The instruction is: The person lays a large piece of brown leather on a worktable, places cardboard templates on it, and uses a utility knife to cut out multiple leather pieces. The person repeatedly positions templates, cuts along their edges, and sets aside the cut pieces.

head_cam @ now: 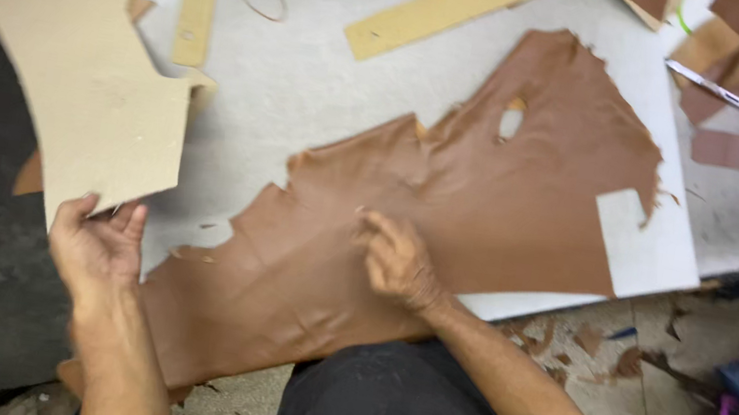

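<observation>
leather cutting at the table (310, 82)
left hand (95, 245) fingers gripped the tan cardboard pattern (86, 77) at its bottom edge, raised off the table; right hand (396, 260) fingers pressed loosely curled on the brown leather hide (449, 200) lying flat.

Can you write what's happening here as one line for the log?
left hand: holds cardboard pattern | right hand: flat on brown leather hide | white cutting board: under hide
</observation>
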